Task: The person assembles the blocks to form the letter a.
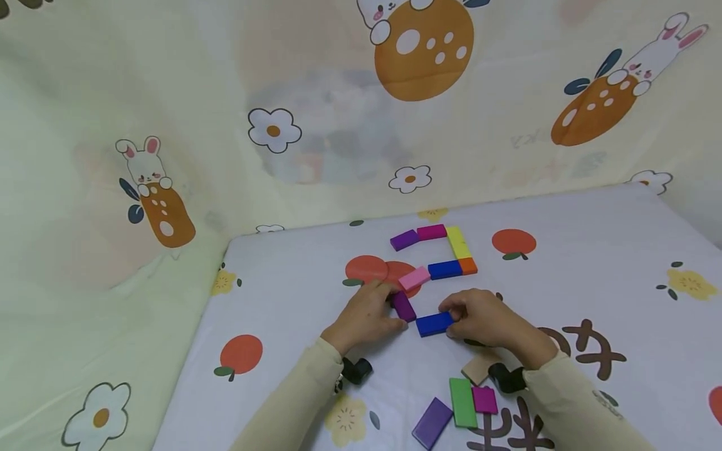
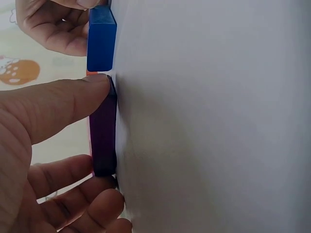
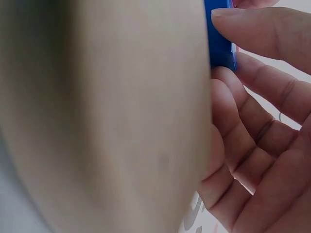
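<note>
My left hand [image 1: 393, 313] pinches a purple block [image 1: 403, 306] that lies on the cloth. In the left wrist view the thumb [image 2: 63, 104] and a finger [image 2: 92, 204] clamp that purple block [image 2: 103, 131] from both ends. My right hand [image 1: 453, 318] pinches a blue block [image 1: 434, 324] just right of it; the two blocks' corners nearly touch. The right wrist view shows fingertips [image 3: 252, 29] on the blue block [image 3: 221, 41]. Beyond them runs a chain of blocks: pink [image 1: 414, 279], blue [image 1: 445, 269], orange [image 1: 468, 266], yellow [image 1: 459, 243], magenta [image 1: 432, 232], purple [image 1: 404, 239].
Loose blocks lie near my right wrist: tan [image 1: 478, 369], green [image 1: 462, 402], magenta [image 1: 485, 399], purple [image 1: 432, 423]. The table [image 1: 592, 225] wears a white cloth printed with oranges; its left edge drops off. A rabbit-print curtain [image 1: 169, 125] hangs behind. A blurred beige surface [image 3: 97, 116] fills the right wrist view's left.
</note>
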`<state>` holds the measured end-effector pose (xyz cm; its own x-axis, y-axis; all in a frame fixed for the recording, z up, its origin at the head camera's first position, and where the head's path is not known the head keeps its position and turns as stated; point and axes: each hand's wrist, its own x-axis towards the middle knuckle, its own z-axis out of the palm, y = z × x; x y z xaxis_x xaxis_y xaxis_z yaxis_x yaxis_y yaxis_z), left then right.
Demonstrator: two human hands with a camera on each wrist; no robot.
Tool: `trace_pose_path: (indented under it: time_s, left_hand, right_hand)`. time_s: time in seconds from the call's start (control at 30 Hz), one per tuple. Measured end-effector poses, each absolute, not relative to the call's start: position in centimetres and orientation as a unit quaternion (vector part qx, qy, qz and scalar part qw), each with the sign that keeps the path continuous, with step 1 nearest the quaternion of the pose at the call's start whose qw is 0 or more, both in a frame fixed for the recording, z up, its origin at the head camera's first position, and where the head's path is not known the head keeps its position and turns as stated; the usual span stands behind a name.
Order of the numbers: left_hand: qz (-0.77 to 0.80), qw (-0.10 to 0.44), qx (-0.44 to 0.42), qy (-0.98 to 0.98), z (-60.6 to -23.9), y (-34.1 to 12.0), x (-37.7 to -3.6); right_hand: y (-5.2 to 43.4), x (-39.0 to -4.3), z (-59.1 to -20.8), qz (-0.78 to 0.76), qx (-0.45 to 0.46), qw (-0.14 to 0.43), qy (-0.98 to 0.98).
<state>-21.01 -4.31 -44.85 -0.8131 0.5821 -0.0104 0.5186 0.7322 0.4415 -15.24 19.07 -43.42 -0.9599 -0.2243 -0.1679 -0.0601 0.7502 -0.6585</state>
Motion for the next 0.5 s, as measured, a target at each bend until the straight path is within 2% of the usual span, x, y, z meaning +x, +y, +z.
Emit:
trace_pose_path:
  time_s: [0.3,0.5]
  left_hand:
    - [0.214,0.063,0.303,0.926,-44.45,-4.3,-21.6]
    - [0.209,0.078,0.304,0.926,-44.64,-4.35,-21.42]
  right_hand:
    - [19.3,-15.57,-43.06,-0.364,-0.074,0.116,0.921]
    - [19.47,-15.34,-43.39,-0.375,-0.075,0.123,0.916]
